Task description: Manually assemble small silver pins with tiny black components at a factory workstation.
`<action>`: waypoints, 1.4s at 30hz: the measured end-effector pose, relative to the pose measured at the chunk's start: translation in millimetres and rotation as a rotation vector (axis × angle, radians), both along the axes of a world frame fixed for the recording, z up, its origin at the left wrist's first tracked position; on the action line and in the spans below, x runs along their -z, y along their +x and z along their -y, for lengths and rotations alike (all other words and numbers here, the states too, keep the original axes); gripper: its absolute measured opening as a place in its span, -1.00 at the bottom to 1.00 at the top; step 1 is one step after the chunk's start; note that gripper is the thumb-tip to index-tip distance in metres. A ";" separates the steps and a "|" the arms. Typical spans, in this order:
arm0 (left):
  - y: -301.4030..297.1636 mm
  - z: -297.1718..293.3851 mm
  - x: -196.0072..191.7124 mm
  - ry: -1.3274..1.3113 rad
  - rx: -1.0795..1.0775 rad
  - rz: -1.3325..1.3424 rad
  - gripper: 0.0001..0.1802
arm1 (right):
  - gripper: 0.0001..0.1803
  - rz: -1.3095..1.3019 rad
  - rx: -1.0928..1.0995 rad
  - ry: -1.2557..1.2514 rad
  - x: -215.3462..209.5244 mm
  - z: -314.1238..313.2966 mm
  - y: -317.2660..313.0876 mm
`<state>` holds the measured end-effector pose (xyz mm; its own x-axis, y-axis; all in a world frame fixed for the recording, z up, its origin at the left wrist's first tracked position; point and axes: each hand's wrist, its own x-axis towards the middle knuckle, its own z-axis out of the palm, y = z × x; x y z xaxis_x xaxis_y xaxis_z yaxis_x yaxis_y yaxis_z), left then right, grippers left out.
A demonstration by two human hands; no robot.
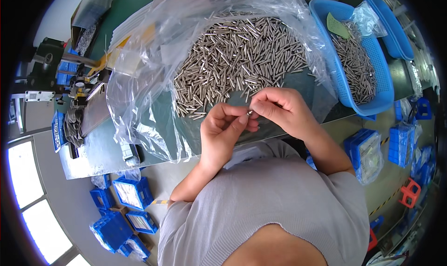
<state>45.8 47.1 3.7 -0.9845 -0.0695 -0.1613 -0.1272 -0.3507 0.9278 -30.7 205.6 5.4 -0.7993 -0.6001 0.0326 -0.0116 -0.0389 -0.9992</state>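
Both hands meet just above the table's near edge: the left hand (225,132) and right hand (279,108) together pinch one small silver metal pin (249,112) between fingertips, near the heap of identical steel pins (237,56) on clear plastic sheeting (139,80).

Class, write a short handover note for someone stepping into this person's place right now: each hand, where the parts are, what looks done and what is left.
Left hand: fingers pinched on one small metal pin, held above the table edge.
Right hand: fingers meet the same pin from the other side.
Parts: a large pile of pins lies on a clear plastic sheet on the table, just beyond the hands. A blue basket on the right holds a smaller batch of pins.
Done: apparently the basket batch.
Left: apparently the large pile, plus the pin in hand.
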 end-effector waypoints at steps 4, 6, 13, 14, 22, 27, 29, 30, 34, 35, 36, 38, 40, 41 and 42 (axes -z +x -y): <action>-3.7 -2.9 5.3 0.081 0.072 -0.031 -0.90 | -0.90 0.003 -0.002 0.048 -11.6 -8.5 7.9; -0.3 -3.3 5.9 0.084 0.041 -0.051 -0.90 | -0.91 -0.218 0.115 0.058 -13.0 -13.1 9.8; 2.4 12.5 14.6 0.115 -0.108 -0.093 -0.93 | -0.92 -0.723 0.945 0.512 -66.0 -79.0 -25.9; 2.8 12.2 13.5 0.126 -0.128 -0.085 -0.93 | -0.91 -0.802 0.953 0.685 -68.8 -91.6 -35.0; 1.8 14.8 27.7 0.216 -0.187 -0.159 -0.92 | -0.84 -1.024 0.437 0.557 -53.4 -34.0 -28.0; 3.6 17.2 24.7 0.276 -0.163 -0.193 -0.92 | -0.85 -0.980 -0.131 0.570 -10.5 10.1 -20.4; 3.7 18.3 26.1 0.285 -0.157 -0.201 -0.92 | -0.88 -0.992 -0.177 0.597 -3.3 13.5 -24.6; 3.2 19.1 27.5 0.295 -0.145 -0.216 -0.92 | -0.91 -1.033 -0.184 0.594 -0.6 15.3 -27.6; 4.9 21.5 29.0 0.272 -0.133 -0.202 -0.92 | -0.93 -1.095 -0.217 0.678 -5.1 24.7 -23.7; 5.3 21.8 28.9 0.273 -0.138 -0.204 -0.92 | -0.93 -1.098 -0.221 0.676 -4.3 25.7 -24.3; 6.0 21.5 28.3 0.277 -0.130 -0.200 -0.93 | -0.92 -1.092 -0.159 0.624 -3.1 25.4 -24.4; 5.8 21.1 26.8 0.282 -0.125 -0.197 -0.93 | -0.91 -1.087 -0.100 0.570 -3.1 24.1 -25.2; 5.4 22.0 25.4 0.282 -0.113 -0.194 -0.93 | -0.87 -0.956 -0.016 0.505 -5.1 22.6 -24.7; 5.6 22.4 25.9 0.281 -0.116 -0.193 -0.93 | -0.84 -0.890 0.025 0.472 -5.8 21.4 -24.7; 5.2 22.1 26.9 0.280 -0.117 -0.199 -0.93 | -0.84 -0.883 0.015 0.462 -6.3 18.6 -25.8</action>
<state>51.0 25.0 -23.2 -0.9865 -0.1640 0.0039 0.1022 -0.5961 0.7964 -56.5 187.0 11.7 -0.6085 -0.6938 0.3852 -0.7554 0.3576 -0.5491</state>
